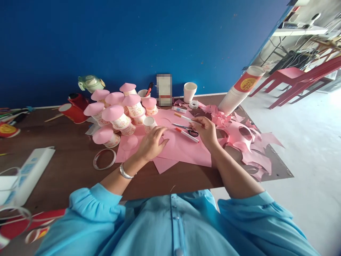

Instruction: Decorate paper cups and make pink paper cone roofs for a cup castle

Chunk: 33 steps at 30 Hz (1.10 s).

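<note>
My right hand (204, 131) pinches the end of a white marker with an orange tip (183, 117) above the pink paper (183, 156). My left hand (153, 143) hovers over the sheet's left part, thumb apart from the fingers, holding nothing. Just behind its fingers stands a small white paper cup (149, 123); whether they touch it I cannot tell. Between the hands lie scissors (192, 132) with black handles and a white marker with red ends (187, 135). A pink paper disc (129, 142) rests left of my left hand.
Several decorated cups with pink cone roofs (113, 113) crowd the left. Pink offcuts (255, 158) and a leaning cup stack (234, 94) are at the right. A tape roll (104, 159), a power strip (33, 174) and a white cup (190, 93) also stand or lie around.
</note>
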Motion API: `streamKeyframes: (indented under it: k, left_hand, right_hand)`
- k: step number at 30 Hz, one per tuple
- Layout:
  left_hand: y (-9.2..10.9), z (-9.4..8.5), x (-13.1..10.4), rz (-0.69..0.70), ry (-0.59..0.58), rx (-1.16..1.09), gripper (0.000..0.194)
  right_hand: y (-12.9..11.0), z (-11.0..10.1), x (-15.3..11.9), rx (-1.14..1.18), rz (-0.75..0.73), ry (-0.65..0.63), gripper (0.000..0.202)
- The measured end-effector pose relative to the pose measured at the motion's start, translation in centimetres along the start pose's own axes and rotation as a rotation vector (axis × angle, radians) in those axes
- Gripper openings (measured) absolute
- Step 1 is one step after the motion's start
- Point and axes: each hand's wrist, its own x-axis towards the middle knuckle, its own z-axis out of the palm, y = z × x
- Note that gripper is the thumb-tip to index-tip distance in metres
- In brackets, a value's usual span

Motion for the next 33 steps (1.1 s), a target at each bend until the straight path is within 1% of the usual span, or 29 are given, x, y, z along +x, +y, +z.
streamKeyframes:
  k: [2, 3, 4, 5, 7, 9, 12, 14, 16, 19, 21, 25, 28, 30, 31, 33]
  left_hand:
    - [0.3, -0.3, -1.0, 0.086, -0.078, 0.025, 0.019]
    - [0.4, -0.4, -1.5, 0.125, -0.121, 0.040, 0.014]
    - [0.6, -0.6, -1.9, 0.151, -0.155, 0.054, 0.012]
    - [0.6, -0.7, -2.4, 0.166, -0.183, 0.066, 0.012]
    - [0.7, -1.0, -3.1, 0.173, -0.218, 0.087, 0.013]
    - [0.6, -1.3, -3.5, 0.176, -0.253, 0.108, 0.013]
    - [0.6, -1.5, -3.9, 0.182, -0.311, 0.142, 0.012]
    - [0.7, -1.6, -4.1, 0.179, -0.345, 0.163, 0.012]
    - [0.9, -1.6, -4.2, 0.170, -0.377, 0.187, 0.013]
    - [1.2, -1.7, -4.4, 0.154, -0.416, 0.213, 0.017]
    - [1.3, -1.7, -4.5, 0.145, -0.427, 0.211, 0.018]
    - [1.3, -1.8, -4.9, 0.149, -0.422, 0.195, 0.022]
    - [1.3, -2.0, -5.3, 0.176, -0.402, 0.181, 0.025]
    - [1.2, -2.3, -5.6, 0.186, -0.380, 0.176, 0.023]
    - [1.1, -2.4, -5.8, 0.184, -0.365, 0.178, 0.021]
    - [1.0, -3.0, -6.3, 0.166, -0.319, 0.193, 0.017]
  right_hand:
    - [0.9, -0.9, 0.7, -0.316, -0.064, 0.003, 0.015]
    - [1.3, -1.2, 1.0, -0.470, -0.093, -0.013, 0.017]
    - [1.7, -1.4, 1.2, -0.586, -0.119, -0.031, 0.020]
    - [2.0, -1.5, 1.4, -0.653, -0.136, -0.049, 0.023]
    - [2.4, -1.4, 1.5, -0.706, -0.159, -0.078, 0.026]
    - [2.4, -1.2, 1.4, -0.726, -0.192, -0.082, 0.026]
    - [1.7, -0.6, 0.6, -0.776, -0.323, -0.090, 0.022]
    - [0.9, -0.1, -0.1, -0.828, -0.420, -0.167, 0.021]
    - [0.2, 0.5, -0.8, -0.919, -0.478, -0.284, 0.020]
    - [-0.3, 1.0, -1.0, -1.073, -0.506, -0.402, 0.023]
    - [-0.1, 1.0, -0.5, -1.142, -0.492, -0.423, 0.028]
    - [0.4, 0.2, 0.9, -1.199, -0.462, -0.381, 0.031]
    - [0.2, 0.3, 0.7, -1.150, -0.434, -0.338, 0.030]
    - [-0.3, 0.9, -0.9, -1.050, -0.441, -0.346, 0.034]
    - [-0.7, 1.3, -2.2, -0.981, -0.447, -0.381, 0.039]
    - [-1.8, 2.1, -5.5, -0.828, -0.458, -0.508, 0.048]
